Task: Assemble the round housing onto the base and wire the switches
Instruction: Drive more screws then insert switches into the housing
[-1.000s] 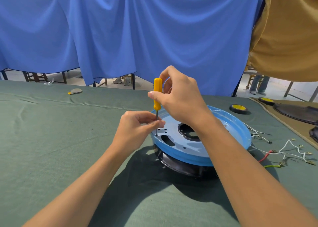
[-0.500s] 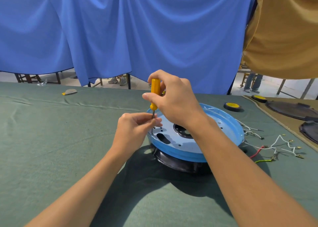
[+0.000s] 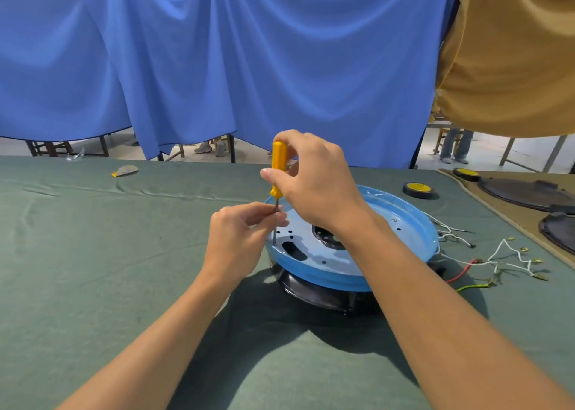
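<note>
A round blue housing [image 3: 401, 220] sits level atop the black base [image 3: 311, 291]; loose wires [image 3: 510, 264] lie to its right.

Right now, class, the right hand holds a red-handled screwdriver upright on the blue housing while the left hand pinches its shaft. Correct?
No: the head view shows a yellow handle, not red. Otherwise right: the right hand holds the screwdriver upright on the blue housing while the left hand pinches its shaft.

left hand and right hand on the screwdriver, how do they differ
The right hand grips the screwdriver by its yellow handle; the left hand pinches its metal shaft lower down. The right hand sits over the blue housing, the left hand at its edge. Both hold one tool.
</note>
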`<action>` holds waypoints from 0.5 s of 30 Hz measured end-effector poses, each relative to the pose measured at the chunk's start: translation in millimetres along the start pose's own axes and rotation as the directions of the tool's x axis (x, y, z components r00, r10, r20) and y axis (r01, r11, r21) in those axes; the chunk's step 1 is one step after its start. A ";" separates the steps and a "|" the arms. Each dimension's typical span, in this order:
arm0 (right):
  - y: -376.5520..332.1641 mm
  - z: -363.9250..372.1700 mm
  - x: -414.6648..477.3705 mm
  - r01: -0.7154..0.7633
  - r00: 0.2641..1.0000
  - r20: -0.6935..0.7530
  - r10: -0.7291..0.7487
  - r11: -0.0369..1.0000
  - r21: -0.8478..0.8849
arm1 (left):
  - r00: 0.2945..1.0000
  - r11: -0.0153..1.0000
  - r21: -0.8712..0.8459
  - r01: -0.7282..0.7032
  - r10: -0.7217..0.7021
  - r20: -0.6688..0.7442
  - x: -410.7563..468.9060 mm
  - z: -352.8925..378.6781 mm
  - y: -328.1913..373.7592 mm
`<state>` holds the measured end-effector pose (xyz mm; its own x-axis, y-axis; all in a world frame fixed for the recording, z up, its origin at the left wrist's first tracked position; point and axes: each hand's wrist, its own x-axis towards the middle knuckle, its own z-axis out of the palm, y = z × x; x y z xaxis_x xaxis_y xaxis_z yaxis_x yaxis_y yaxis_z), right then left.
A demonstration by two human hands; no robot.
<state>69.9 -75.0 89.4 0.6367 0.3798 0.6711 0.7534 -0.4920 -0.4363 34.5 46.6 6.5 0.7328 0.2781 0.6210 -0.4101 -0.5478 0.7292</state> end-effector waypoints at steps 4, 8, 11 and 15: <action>-4.8 -4.8 1.3 -0.047 0.998 0.044 0.039 0.982 0.182 | 0.995 0.999 0.024 0.037 -0.039 0.091 3.1 -2.8 -0.5; -5.1 -5.7 -2.0 -0.050 0.998 0.044 0.042 0.981 0.189 | 0.990 1.000 0.007 0.022 -0.023 0.141 -0.2 -3.4 1.3; -6.2 -6.7 0.0 -0.069 0.997 0.058 0.056 0.963 0.261 | 0.984 0.998 -0.032 0.060 -0.054 0.172 1.1 -4.5 2.8; -5.7 -5.7 0.2 -0.062 0.998 0.014 0.061 0.960 0.273 | 0.989 0.999 -0.025 0.029 -0.025 0.146 -2.4 -2.2 4.5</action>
<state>64.8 -76.6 95.5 0.6835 0.3599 0.6350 0.7285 -0.2820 -0.6243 29.8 45.2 8.9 0.8143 0.1738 0.5539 -0.4019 -0.5197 0.7539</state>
